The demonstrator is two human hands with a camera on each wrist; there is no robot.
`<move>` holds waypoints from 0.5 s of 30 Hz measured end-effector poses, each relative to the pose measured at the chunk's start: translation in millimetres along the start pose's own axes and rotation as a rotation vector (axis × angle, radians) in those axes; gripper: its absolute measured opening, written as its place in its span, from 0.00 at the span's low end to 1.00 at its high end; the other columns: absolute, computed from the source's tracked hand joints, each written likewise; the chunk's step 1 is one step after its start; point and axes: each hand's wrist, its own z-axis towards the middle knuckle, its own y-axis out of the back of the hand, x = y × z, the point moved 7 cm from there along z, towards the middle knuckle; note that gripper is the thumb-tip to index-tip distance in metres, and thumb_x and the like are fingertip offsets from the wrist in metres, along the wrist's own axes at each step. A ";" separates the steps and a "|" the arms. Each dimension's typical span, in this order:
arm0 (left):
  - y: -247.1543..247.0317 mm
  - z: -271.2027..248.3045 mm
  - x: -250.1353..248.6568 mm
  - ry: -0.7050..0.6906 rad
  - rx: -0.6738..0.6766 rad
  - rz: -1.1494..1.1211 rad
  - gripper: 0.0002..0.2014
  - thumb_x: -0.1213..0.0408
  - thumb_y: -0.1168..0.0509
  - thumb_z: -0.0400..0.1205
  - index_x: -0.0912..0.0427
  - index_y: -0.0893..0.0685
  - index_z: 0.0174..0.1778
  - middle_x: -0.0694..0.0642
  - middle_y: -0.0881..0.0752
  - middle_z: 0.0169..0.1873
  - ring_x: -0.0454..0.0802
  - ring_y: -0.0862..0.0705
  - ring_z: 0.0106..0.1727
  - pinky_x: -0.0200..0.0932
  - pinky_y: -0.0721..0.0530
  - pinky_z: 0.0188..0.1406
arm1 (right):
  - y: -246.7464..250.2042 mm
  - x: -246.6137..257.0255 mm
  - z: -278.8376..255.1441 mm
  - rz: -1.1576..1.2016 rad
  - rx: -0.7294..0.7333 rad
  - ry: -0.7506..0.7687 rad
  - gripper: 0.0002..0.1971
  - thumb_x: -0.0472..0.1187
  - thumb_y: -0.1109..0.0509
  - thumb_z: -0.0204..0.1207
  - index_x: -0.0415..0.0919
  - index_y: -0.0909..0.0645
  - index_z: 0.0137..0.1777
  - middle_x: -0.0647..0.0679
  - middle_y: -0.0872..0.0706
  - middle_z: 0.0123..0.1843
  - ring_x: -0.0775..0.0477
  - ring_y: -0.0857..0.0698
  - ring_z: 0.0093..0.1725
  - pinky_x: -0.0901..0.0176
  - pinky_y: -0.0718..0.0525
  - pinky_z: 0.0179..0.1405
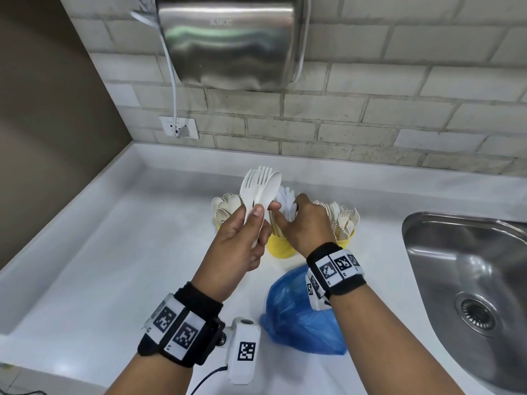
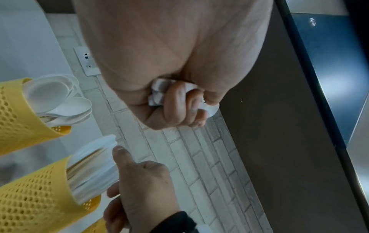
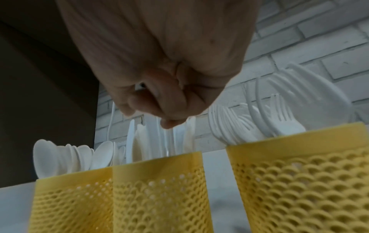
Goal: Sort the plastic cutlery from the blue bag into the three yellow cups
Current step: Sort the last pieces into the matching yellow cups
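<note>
My left hand (image 1: 256, 215) is raised in front of the cups and grips a bunch of white forks and a spoon (image 1: 261, 186) by their handles (image 2: 157, 94). Three yellow perforated cups stand in a row. The left cup (image 1: 218, 222) holds spoons, the middle cup (image 1: 281, 246) knives, the right cup (image 1: 346, 240) forks. My right hand (image 1: 288, 212) hovers over the middle cup (image 3: 157, 189), fingers (image 3: 169, 123) curled down onto the knife tops and thumb (image 2: 119, 151) stretched out. Whether it pinches a knife is hidden. The blue bag (image 1: 296, 317) lies crumpled under my right wrist.
A steel sink (image 1: 470, 280) is set into the white counter on the right. A steel hand dryer (image 1: 228, 44) hangs on the brick wall above the cups, its cord running to a socket (image 1: 178, 128). A brown side wall closes the left.
</note>
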 end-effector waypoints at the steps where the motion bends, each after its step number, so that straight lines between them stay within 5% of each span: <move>1: 0.5 -0.1 0.5 0.005 -0.002 -0.002 0.27 0.45 0.42 0.86 0.62 0.21 0.71 0.52 0.27 0.33 0.44 0.39 0.23 0.36 0.40 0.21 | 5.4 4.3 -1.5 -0.010 -0.020 0.026 0.24 0.61 0.27 0.77 0.41 0.25 0.58 0.40 0.11 0.51 0.35 0.13 0.51 0.53 0.20 0.42; 4: 0.4 -0.4 2.4 0.006 0.006 -0.003 0.25 0.45 0.42 0.87 0.61 0.20 0.70 0.52 0.27 0.33 0.45 0.40 0.24 0.38 0.42 0.22 | 30.3 23.2 -8.0 0.019 -0.138 0.129 0.21 0.58 0.27 0.78 0.44 0.24 0.61 0.45 0.14 0.53 0.40 0.15 0.49 0.51 0.18 0.44; 7: -2.0 -0.8 3.2 -0.005 0.027 -0.009 0.18 0.47 0.44 0.90 0.50 0.14 0.65 0.53 0.28 0.33 0.45 0.41 0.24 0.38 0.42 0.22 | 55.7 41.4 -15.2 0.301 -0.189 0.173 0.09 0.48 0.31 0.79 0.47 0.18 0.56 0.51 0.18 0.42 0.51 0.19 0.40 0.50 0.18 0.45; 11: -4.1 -0.8 5.8 0.012 0.027 -0.038 0.17 0.45 0.41 0.86 0.48 0.13 0.61 0.53 0.27 0.33 0.45 0.41 0.24 0.38 0.43 0.22 | 61.7 58.1 -28.7 0.788 0.067 0.048 0.09 0.42 0.34 0.74 0.46 0.13 0.47 0.57 0.19 0.36 0.55 0.24 0.28 0.59 0.27 0.31; 15: -6.6 -3.1 7.2 0.020 0.021 -0.056 0.11 0.47 0.41 0.88 0.41 0.14 0.51 0.52 0.26 0.32 0.47 0.41 0.26 0.41 0.44 0.23 | 68.0 70.5 -43.4 0.806 0.157 0.087 0.03 0.36 0.29 0.81 0.37 0.15 0.46 0.48 0.11 0.34 0.54 0.21 0.26 0.59 0.24 0.28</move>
